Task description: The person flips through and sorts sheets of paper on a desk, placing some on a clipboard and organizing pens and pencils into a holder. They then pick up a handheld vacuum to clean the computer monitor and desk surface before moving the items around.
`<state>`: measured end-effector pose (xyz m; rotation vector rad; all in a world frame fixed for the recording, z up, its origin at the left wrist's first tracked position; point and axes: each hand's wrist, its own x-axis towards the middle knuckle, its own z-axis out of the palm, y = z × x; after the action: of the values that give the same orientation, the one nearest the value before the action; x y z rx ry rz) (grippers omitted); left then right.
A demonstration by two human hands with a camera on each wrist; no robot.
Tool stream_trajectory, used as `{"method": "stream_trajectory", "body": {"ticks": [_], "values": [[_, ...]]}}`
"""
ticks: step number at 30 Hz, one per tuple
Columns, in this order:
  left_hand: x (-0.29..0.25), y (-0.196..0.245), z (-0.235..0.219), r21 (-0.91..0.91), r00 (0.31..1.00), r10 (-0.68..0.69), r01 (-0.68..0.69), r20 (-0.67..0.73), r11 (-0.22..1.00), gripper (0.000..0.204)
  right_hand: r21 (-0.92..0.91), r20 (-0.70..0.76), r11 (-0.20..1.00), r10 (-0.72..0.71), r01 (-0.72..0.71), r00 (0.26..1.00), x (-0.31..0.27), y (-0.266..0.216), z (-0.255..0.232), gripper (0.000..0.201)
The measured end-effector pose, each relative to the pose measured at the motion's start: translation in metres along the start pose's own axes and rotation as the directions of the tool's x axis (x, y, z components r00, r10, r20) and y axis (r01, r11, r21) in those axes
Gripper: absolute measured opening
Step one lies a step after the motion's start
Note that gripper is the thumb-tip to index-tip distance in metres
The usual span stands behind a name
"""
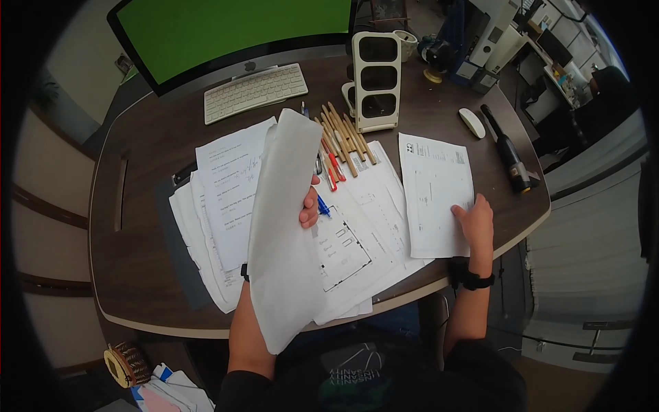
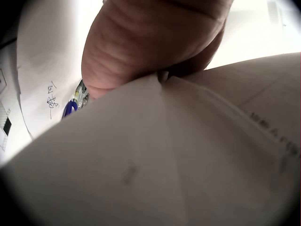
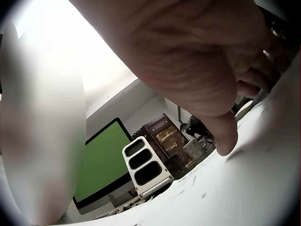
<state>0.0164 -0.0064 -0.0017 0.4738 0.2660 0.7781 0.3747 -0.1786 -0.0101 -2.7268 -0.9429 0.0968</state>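
My left hand (image 1: 309,208) grips a few white sheets of paper (image 1: 285,240), raised at a slant over the desk with their blank side toward the head camera. The sheets hide most of that hand; in the left wrist view the thumb side (image 2: 150,42) presses at a crease in the paper. My right hand (image 1: 477,223) rests on a printed sheet (image 1: 436,192) at the right, thumb and fingers spread over its right edge. In the right wrist view the thumb (image 3: 226,136) touches the sheet's surface. Between the hands lie printed floor plans (image 1: 347,254).
A text-printed stack (image 1: 230,199) lies at the left. Several wooden pencils (image 1: 343,141), red pens (image 1: 333,172) and a blue pen (image 1: 322,206) lie on the papers. Behind stand a white three-slot holder (image 1: 377,82), a keyboard (image 1: 255,93) and a monitor (image 1: 233,34). A mouse (image 1: 471,123) and a black bottle-shaped tool (image 1: 509,154) lie right.
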Motion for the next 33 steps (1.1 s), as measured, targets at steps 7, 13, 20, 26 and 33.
{"method": "stream_trajectory", "body": {"ticks": [7,13,20,26,33], "values": [[0.0,0.002,-0.006,0.094,0.999,0.011,-0.016,0.046,0.995,0.038,0.517,0.212,0.852,-0.032,-0.084,0.977,0.017,0.023,0.001,0.036],[0.014,-0.014,-0.003,0.386,0.918,0.081,0.083,-0.388,0.919,0.035,0.998,-0.016,0.055,-0.067,0.02,0.998,-0.002,0.006,-0.04,0.031],[0.015,-0.017,-0.004,0.382,0.936,0.02,0.124,-0.351,0.916,0.041,0.98,0.175,0.144,-0.302,-0.137,0.937,-0.052,-0.04,-0.046,0.029],[0.011,-0.014,0.006,0.318,0.957,0.023,0.074,-0.289,0.945,0.044,0.911,0.252,0.4,-0.353,-0.098,0.901,-0.073,-0.08,-0.016,0.026],[0.01,-0.014,0.007,0.436,0.967,0.07,0.045,-0.245,0.899,0.043,0.904,0.266,0.422,-0.434,-0.066,0.861,-0.083,-0.097,0.004,0.025]]}}
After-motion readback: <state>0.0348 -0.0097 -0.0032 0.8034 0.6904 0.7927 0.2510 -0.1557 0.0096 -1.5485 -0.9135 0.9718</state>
